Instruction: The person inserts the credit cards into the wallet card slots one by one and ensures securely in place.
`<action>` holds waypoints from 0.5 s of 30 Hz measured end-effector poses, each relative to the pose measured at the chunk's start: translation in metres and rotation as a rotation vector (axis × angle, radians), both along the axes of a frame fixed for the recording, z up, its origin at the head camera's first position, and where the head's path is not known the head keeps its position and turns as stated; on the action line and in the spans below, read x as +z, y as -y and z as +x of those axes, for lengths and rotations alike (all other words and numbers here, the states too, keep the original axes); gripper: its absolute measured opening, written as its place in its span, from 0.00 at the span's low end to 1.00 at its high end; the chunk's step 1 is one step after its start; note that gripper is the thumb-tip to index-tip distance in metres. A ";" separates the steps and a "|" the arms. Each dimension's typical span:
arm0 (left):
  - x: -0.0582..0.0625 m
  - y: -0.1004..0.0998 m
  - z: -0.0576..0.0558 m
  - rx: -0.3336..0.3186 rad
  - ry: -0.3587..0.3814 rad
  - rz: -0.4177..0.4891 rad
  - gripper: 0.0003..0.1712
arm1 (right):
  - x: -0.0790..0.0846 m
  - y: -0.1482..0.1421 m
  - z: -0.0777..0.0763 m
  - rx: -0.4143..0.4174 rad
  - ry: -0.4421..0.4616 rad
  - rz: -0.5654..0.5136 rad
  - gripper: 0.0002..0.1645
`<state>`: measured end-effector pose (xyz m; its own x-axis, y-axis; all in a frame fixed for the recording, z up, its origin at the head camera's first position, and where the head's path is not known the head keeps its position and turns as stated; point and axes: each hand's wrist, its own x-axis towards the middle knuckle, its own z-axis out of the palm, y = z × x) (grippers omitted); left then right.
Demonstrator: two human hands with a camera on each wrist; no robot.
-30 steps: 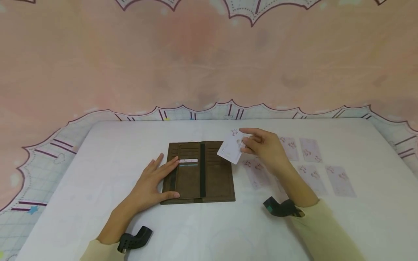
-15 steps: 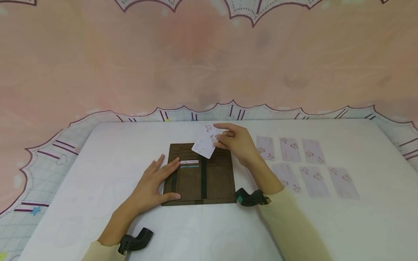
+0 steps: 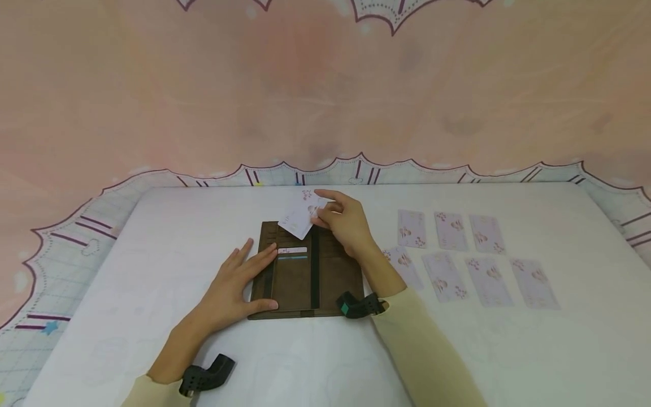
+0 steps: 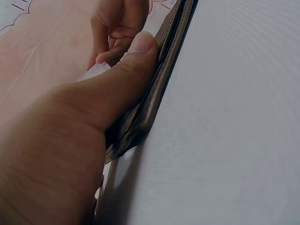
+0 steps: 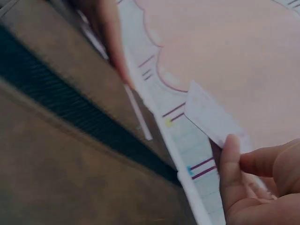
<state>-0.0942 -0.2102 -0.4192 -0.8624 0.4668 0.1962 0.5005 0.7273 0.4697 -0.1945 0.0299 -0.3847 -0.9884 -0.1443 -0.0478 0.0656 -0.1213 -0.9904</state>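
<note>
An unfolded brown wallet lies on the white table, with a dark band down its middle. Two card edges show in its left-hand slots. My left hand rests spread on the wallet's left edge, fingers straight; its thumb lies along the lower edge in the left wrist view. Between the thumb and fingers of my right hand is a white playing card with small reddish prints. The card is tilted and overlaps the wallet's top left part in the head view.
Several similar pale cards lie in two rows on the table right of the wallet. One card is partly covered by my right forearm. A patterned cloth backdrop rises behind the table. Each wrist wears a black camera.
My right hand has carried the pinched card leftward, from the wallet's right side to above its upper left part. The left hand and wallet have stayed in place.
</note>
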 end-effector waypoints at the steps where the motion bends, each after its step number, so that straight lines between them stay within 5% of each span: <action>1: 0.000 0.000 0.000 -0.003 -0.004 0.002 0.53 | -0.002 0.001 0.000 -0.010 -0.008 -0.007 0.24; 15: -0.005 0.002 -0.001 -0.001 -0.001 -0.002 0.53 | -0.023 0.006 0.002 -0.071 -0.060 0.043 0.24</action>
